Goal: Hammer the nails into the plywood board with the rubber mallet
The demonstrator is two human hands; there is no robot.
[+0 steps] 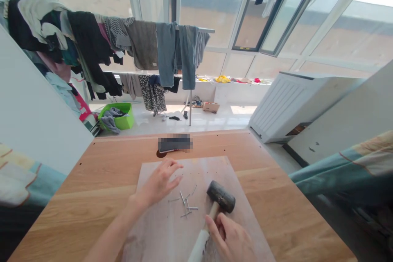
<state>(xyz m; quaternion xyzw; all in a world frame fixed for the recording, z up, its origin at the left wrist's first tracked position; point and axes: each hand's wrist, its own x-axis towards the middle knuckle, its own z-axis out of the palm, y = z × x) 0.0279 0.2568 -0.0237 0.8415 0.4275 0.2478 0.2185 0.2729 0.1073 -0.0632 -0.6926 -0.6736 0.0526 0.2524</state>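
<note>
Your right hand [231,235] has the mallet [221,197]: thumb and forefinger grip the pale shaft close below the black head, which sits just beyond those fingers. White grip runs back toward you, left of the right fingers. Can't tell if the head rests on the board [159,229] or hangs just above it.

Your left hand [166,178] is empty, fingers loose and half curled over the board. Can't tell if they touch it. Nails [186,203] (maybe screws, too small to tell) lie in a loose pile just on your side of the left fingertips, between them and the right fingers. Some cross each other.

Handling: that choked-up hold gives control, little swing. For any real blow I'd slide the right fingers back to the white grip. Mind the gap between head and left fingers. Pick from the pile's edge, one at a time, thumb and forefinger on the shank; crossed ones would likely drag neighbours. Board lies on the table [276,196], so backing looks firm; check it doesn't skid. Dark blurred thing [175,142] beyond the left fingers is off the board; don't strike near it.
</note>
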